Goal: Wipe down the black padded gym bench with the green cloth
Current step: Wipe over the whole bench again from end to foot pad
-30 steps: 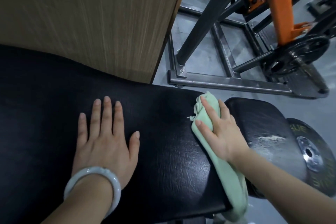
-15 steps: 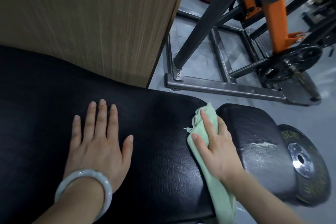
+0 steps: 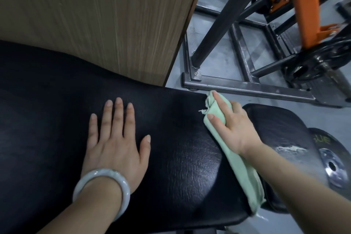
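bench [image 3: 186, 157]: black pad filling lower left and centre of frame
cloth [image 3: 235, 159]: green, lying along pad's right edge, centre-right
right hand [image 3: 233, 129]: fingers curling over bunched cloth, pressing down
left hand [image 3: 117, 142]: lying flat, fingers spread, holding nothing
bangle [image 3: 102, 190]: pale, sitting on left wrist

Single view only, camera worn on person's head. Looks forward and steeply down, close above black bench [image 3: 171, 157]. Both forearms enter from bottom edge. Wide-angle lens bends straight lines near edges. Upper left filled by wooden panel [image 3: 95, 15], upper right by grey floor [image 3: 218, 59] and metal frame [image 3: 247, 89].
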